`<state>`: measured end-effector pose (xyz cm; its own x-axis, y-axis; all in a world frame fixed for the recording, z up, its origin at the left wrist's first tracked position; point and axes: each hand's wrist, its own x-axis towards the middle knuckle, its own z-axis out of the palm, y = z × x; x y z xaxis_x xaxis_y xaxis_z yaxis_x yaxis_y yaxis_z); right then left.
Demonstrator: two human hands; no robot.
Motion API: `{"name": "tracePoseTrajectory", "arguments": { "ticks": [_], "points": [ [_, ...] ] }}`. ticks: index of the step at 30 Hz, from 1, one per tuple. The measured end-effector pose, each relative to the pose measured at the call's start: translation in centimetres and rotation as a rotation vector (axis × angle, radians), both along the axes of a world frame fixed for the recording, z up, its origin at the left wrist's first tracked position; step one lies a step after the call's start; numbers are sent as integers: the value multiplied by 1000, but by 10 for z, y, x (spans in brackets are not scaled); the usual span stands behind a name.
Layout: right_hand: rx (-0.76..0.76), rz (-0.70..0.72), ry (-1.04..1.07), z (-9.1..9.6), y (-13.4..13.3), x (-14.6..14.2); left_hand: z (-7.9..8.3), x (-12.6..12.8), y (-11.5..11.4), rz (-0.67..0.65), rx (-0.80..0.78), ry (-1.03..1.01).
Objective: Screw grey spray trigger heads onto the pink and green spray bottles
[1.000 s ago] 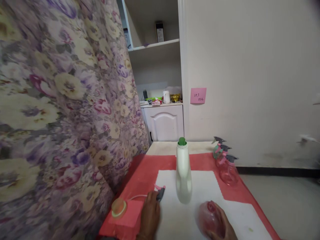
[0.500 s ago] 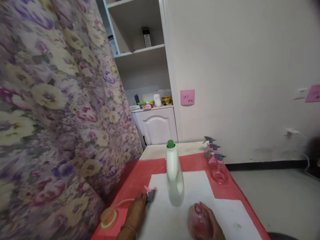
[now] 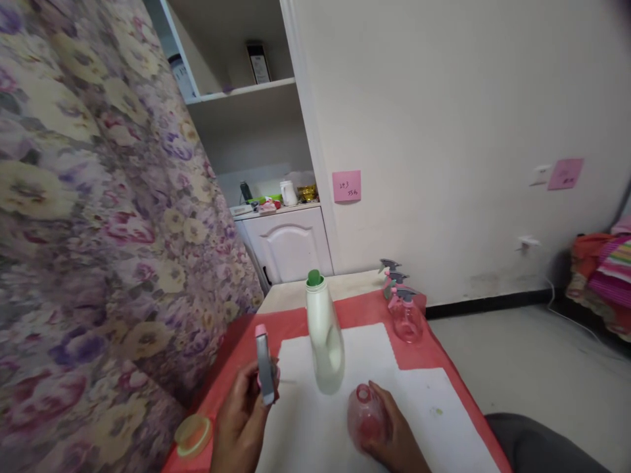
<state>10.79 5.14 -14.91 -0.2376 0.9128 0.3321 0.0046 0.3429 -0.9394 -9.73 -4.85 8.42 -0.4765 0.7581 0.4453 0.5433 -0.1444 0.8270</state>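
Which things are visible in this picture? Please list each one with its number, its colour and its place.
tall bottle: one, white with green cap, upright mid-table
spray bottles: three it seems, pink with grey heads, far right table edge
mat: one, white, on the cloth
cloth: one, red, over the table
disc: one, orange and green, near left corner
notes: two, pink, on the wall
curtain: one, floral purple, left
cabinet: one, white, behind the table
spray head: one, grey and pink, in left hand
open bottle: one, pink, in right hand
left hand: one, low left, holding spray head
right hand: one, low centre, holding open bottle
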Motion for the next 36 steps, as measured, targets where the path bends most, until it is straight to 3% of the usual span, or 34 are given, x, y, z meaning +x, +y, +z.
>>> {"name": "tracePoseTrajectory", "arguments": {
  "ticks": [5,13,19,27,36],
  "points": [
    [13,-15,21,-5,2,-5,19,51,4,-29,105,-316],
    [38,-21,61,-15,8,-10,12,80,14,-210,-8,-296],
    [15,-30,80,-12,6,-13,-10,82,25,-306,-20,-284],
    [10,9,106,-4,5,-12,-54,83,48,-432,-157,-235],
    [-43,86,113,-9,9,-11,-95,75,66,-426,-273,-264]
  ]
}}
